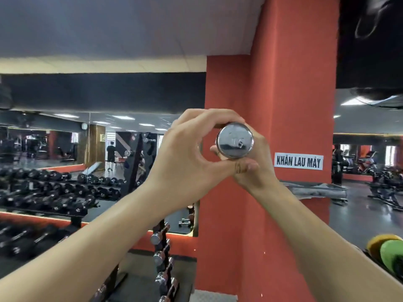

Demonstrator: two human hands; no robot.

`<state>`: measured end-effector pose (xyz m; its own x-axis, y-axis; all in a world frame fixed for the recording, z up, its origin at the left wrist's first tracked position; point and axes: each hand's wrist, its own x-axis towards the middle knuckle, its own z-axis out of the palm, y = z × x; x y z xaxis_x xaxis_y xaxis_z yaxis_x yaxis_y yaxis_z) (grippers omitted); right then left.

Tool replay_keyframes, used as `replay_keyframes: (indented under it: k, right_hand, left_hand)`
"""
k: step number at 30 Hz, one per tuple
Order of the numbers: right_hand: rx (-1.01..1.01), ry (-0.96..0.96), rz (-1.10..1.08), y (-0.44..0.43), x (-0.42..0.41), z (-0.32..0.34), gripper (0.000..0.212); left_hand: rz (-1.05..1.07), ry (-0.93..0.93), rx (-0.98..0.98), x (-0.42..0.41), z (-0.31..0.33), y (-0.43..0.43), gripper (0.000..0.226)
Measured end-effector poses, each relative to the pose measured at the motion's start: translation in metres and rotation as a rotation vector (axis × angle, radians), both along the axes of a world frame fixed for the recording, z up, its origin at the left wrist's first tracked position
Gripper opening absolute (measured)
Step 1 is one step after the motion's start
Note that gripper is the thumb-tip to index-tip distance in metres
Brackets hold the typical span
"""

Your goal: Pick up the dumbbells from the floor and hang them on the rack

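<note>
Lowering the shiny chrome dumbbell (235,140), gripped by the curled left hand (185,153) and right hand (256,171) high before the red pillar (294,83), calls for a level descent onto the dark upright rack (162,256) low left

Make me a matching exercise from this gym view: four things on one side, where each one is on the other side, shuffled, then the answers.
1. chrome dumbbell
2. white sign
3. green disc
4. black dumbbells

A. on the red pillar
B. lower right corner of the view
C. gripped by the left hand and right hand
D. lower left of the view

Pairs: 1-C, 2-A, 3-B, 4-D.
</note>
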<state>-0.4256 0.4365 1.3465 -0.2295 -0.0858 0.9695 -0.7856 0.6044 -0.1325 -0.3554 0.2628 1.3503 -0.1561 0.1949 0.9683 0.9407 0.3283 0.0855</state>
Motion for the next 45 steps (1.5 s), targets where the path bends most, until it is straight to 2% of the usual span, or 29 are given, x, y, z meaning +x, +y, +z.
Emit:
replay_keyframes:
  k: [2,4,9,12,17,22,26,29,36,42,45]
  right_hand:
    - [0.064,0.084,-0.163,-0.025,-0.034,-0.001,0.017]
    - [0.069,0.099,-0.200,-0.049,-0.068,-0.006,0.010]
    - [0.020,0.010,-0.150,-0.105,-0.160,-0.030,0.018]
    - [0.046,-0.056,-0.158,-0.134,-0.214,-0.037,0.025]
    - [-0.039,-0.139,-0.084,-0.176,-0.291,-0.026,0.032]
    - [-0.164,-0.323,0.170,-0.192,-0.369,-0.031,0.044]
    - [-0.232,-0.384,0.270,-0.192,-0.440,-0.049,0.051]
    - [-0.255,-0.387,0.330,-0.187,-0.494,-0.055,0.053]
    - [-0.197,-0.344,0.444,-0.207,-0.607,-0.054,0.052]
    - [-0.172,-0.315,0.461,-0.248,-0.680,-0.054,0.061]
    - [-0.195,-0.308,0.500,-0.269,-0.715,-0.055,0.058]
  left_hand:
    - [0.078,0.006,0.043,-0.024,-0.003,-0.023,0.057]
    - [0.135,-0.007,0.092,-0.052,-0.007,-0.050,0.052]
    - [0.231,-0.067,0.214,-0.147,-0.020,-0.135,0.039]
    - [0.294,-0.157,0.269,-0.219,-0.029,-0.192,0.040]
    - [0.397,-0.394,0.181,-0.338,-0.039,-0.259,0.048]
    - [0.424,-0.466,0.148,-0.435,-0.058,-0.279,0.060]
    - [0.373,-0.487,0.172,-0.507,-0.068,-0.275,0.052]
    - [0.400,-0.490,0.189,-0.555,-0.069,-0.270,0.049]
    - [0.663,-0.438,0.231,-0.632,-0.059,-0.281,0.058]
    - [0.743,-0.419,0.223,-0.685,-0.054,-0.317,0.050]
    - [0.752,-0.413,0.275,-0.721,-0.055,-0.334,0.051]
